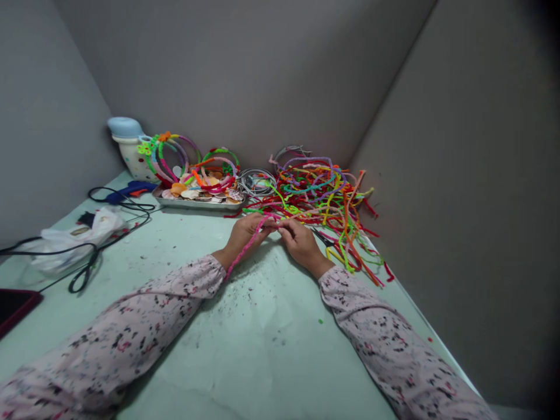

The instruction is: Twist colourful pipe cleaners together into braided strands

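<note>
Head view: plain grey walls (210, 76) behind and to either side of a pale green tabletop (280, 361), its surface smooth, faintly creased and speckled with dark crumbs. Angled inward from the lower left and lower right, two long sleeves (131, 326) of thin, pale pink fabric, softly gathered at the cuffs and printed with small dark and red marks. Towards the back right, a springy tangle of fuzzy craft stems (315, 186) in orange, yellow, purple, red and green. At back left, a shallow metal tray (196, 204) heaped with flat seashells (214, 196), with fuzz-wrapped round hoops (164, 137) upright among them. Nearer left, a crumpled, translucent plastic bag (70, 242); behind, a white spotted container (135, 160) with a rounded blue lid.

At centre, left hand (245, 233) turned inward, fingers curled rightward and clamped on a pink strand (241, 255); right hand (300, 240) mirrored opposite, thumb and forefinger pinched together on the same strand, close to the left fingertips. Strand thin, fuzzy and flexible, draped across the left hand and down past the wrist.
</note>
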